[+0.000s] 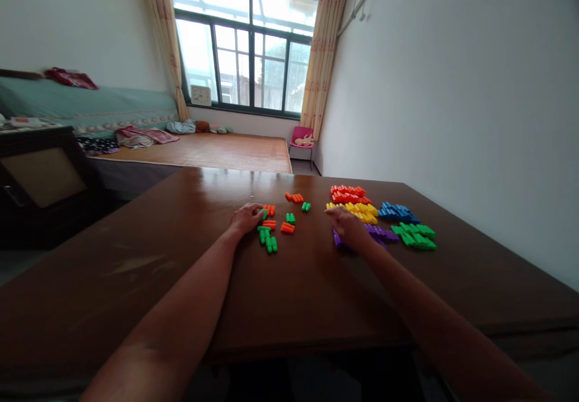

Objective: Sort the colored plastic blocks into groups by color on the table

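My left hand [246,217] rests at the left edge of a loose group of plastic pieces. Its fingers are closed round a small green plastic piece [265,214], partly hidden by them. Right by it lie orange pieces [269,224] and green pieces [271,244]. My right hand [348,226] is over the near left side of the sorted piles, fingers bent and pressed together. Its fingertips are beside the yellow pieces [364,211]; whatever they hold is too small to make out. Under and behind this hand lie purple pieces [382,233], partly covered.
Red pieces [348,194], blue pieces [398,212] and green pieces [414,235] form piles at the right of the brown table [289,305]. More orange pieces [295,197] lie toward the back. Beyond stand a bed [235,149] and a pink chair [302,134]; a dark cabinet [40,179] is at left.
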Demonstrator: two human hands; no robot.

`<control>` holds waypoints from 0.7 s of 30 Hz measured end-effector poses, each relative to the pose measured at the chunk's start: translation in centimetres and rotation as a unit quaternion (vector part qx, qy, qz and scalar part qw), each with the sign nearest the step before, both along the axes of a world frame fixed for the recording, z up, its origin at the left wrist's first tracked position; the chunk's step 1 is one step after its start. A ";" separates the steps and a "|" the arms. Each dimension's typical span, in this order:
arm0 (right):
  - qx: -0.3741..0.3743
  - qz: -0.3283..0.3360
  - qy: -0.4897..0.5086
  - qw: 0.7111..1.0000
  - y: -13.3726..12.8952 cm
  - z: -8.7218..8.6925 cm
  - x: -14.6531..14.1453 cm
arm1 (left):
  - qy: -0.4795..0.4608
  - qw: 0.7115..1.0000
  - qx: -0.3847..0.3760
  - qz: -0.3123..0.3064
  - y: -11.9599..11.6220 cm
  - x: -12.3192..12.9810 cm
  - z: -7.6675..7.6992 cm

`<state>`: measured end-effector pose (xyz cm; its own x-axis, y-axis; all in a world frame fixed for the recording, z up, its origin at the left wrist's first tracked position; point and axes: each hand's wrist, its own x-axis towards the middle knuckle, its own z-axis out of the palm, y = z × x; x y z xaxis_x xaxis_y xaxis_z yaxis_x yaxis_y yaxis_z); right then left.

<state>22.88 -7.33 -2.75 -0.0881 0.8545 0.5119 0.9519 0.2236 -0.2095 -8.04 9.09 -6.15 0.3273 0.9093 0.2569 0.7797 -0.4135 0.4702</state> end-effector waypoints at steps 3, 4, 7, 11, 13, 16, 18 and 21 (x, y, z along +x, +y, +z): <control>-0.142 -0.005 -0.018 0.990 4.5 -0.2 -6.1 | -0.001 1.000 0.002 -0.003 -0.1 -0.1 -0.1; -0.176 -0.027 -0.028 0.984 5.8 -0.5 -7.5 | -0.001 1.000 0.001 -0.002 0.0 -0.1 -0.1; -0.225 -0.090 -0.031 0.970 8.8 -1.0 -10.0 | -0.006 1.000 -0.004 0.001 0.2 0.0 -0.3; -0.230 -0.095 0.034 0.968 10.0 -0.9 -10.4 | -0.007 1.000 -0.007 -0.002 0.4 0.1 -0.3; -0.189 -0.076 0.070 0.977 9.2 -0.3 -9.4 | -0.001 1.000 -0.007 -0.002 0.4 0.1 -0.2; -0.090 -0.060 0.123 0.987 6.6 1.0 -6.3 | 0.013 1.000 -0.005 -0.002 0.5 0.1 -0.1; -0.033 -0.073 0.165 0.983 4.2 1.8 -2.6 | 0.019 1.000 -0.005 -0.004 0.8 0.0 -0.1; 0.061 -0.160 0.216 0.961 -0.3 1.9 5.3 | 0.027 1.000 -0.001 -0.008 1.3 -0.1 -0.3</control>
<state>28.21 -7.59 -0.81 0.4127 0.7332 0.5405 0.8062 -0.0179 -0.5913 -8.17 10.40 -6.48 0.3559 0.9042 0.2361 0.7971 -0.4256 0.4282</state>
